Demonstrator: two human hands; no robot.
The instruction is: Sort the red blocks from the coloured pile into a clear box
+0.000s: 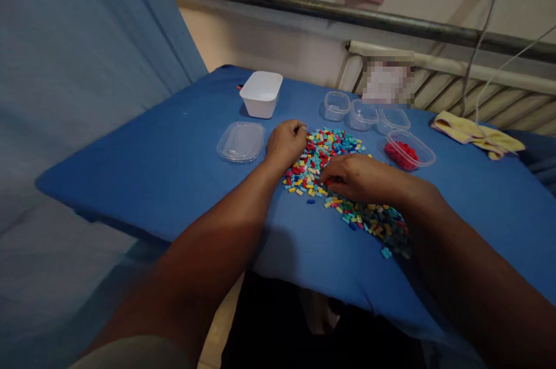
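Observation:
A spread-out pile of small toy building bricks [319, 152] in many colours lies on the blue-covered table. At the pile's left edge is my left hand [286, 140], its fingers curled in; whatever they hold, if anything, is hidden. My right hand [358, 178] reaches over the middle of the pile, thumb and fingers pinched around a red brick [329, 182]. Right behind that hand, a clear tub of red bricks [402, 153] stands tilted or seen at an angle.
Three clear plastic tubs [364, 117] stand in a row behind the pile. To the left are a white container [260, 94] and a flat clear lid [241, 142]. A yellow cloth [475, 132] lies at the back right, near a radiator [499, 82]. A blue curtain [87, 39] hangs at left.

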